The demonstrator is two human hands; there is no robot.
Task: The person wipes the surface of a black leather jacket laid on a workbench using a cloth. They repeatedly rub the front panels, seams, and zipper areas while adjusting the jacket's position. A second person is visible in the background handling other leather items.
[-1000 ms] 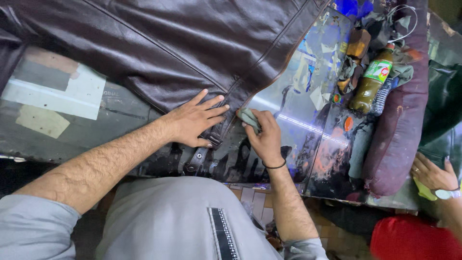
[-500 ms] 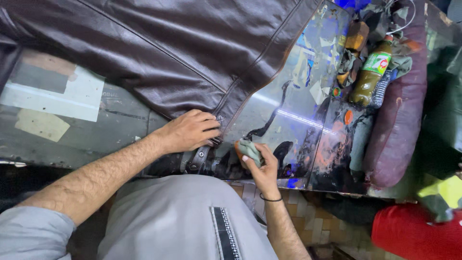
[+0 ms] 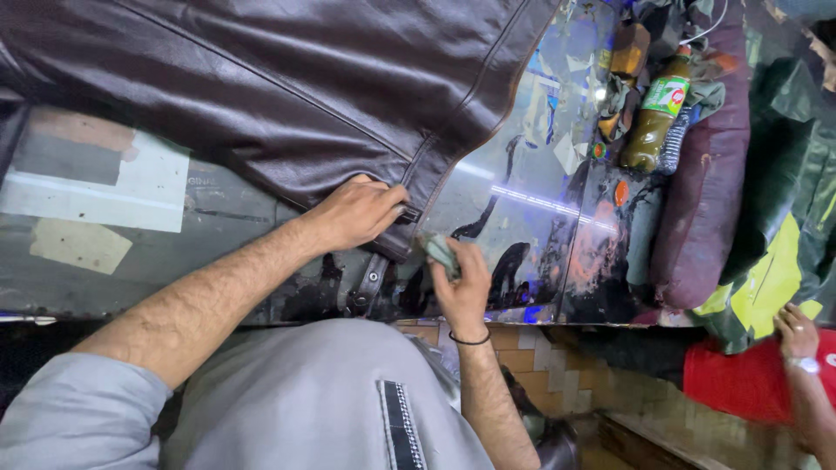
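Since the half-second-earlier frame, little has shifted: right hand sits slightly nearer the jacket's corner, rag still pinched. A second ago it was higher, flat beside the left hand, whose fingers were then spread; they are curled now.

Rag: small, greyish-green, crumpled. Held in right fingertips, closed around it, just off the jacket's lower hem corner. Most of it hidden inside the grip.

Jacket: dark brown leather, spread across the glass table, filling the upper left; its top and left are cut off by the frame edge. Left hand bears down on the hem corner, fingers curled over the edge by a small dark tab or buckle. Whether it grips the leather or only presses, cannot tell. A strap with a metal fitting hangs off the near table edge, possibly part of the jacket.

Hands close together but not touching; the hem corner lies between them.

Glass is stained with dark smears and reflects a bright light strip. Pale paper patches show at left under the glass.

Farther right: a brownish bottle with a green label lies on its side, clutter behind it hard to make out. A maroon cushion runs along the right table edge. Bottom right, another person's hand above red cloth, mostly cut off.
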